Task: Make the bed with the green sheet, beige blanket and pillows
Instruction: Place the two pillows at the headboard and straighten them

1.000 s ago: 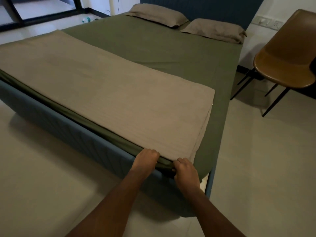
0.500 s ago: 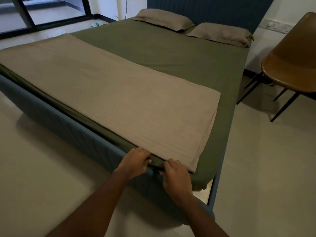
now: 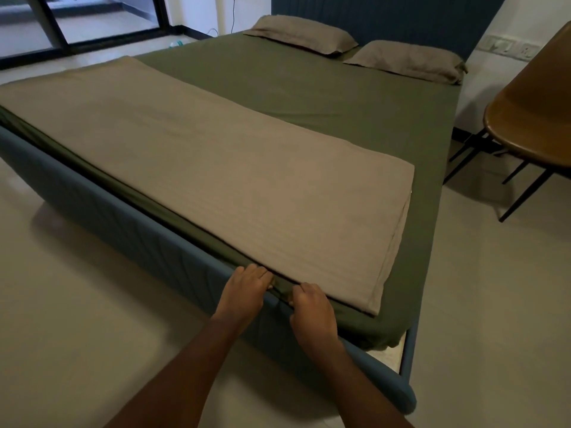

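Reaches both bare forearms forward to the near rail of the blue bed frame (image 3: 108, 217). Curls the left hand (image 3: 244, 291) knuckles-up over that rail, fingertips dug into the dark fold of green sheet (image 3: 309, 97) running between rail and blanket. Closes the right hand (image 3: 312, 307) just beside it in much the same way, fingers bent tight and pinching the same fold, with a small pucker of cloth bunched between the two hands. Finds the green sheet spread flat from the near rail to the pillows, hanging loose and rumpled at the near right corner above the frame. Finds the beige blanket (image 3: 216, 168) folded into a long flat band across the foot end, on top of the sheet, its near long edge just beyond both hands and its right short edge stopping short of the sheet's right side. Sees, at the far end, the left pillow (image 3: 301, 37) and the right pillow (image 3: 408, 58) lying side by side on the sheet, in front of the dark headboard (image 3: 386, 17). Takes in a brown chair (image 3: 531, 109) with thin black legs on the pale floor (image 3: 77, 304) to the right of the frame, a switch panel (image 3: 506, 49) on the wall behind it, and a dark-framed glass door (image 3: 92, 20) at far left.
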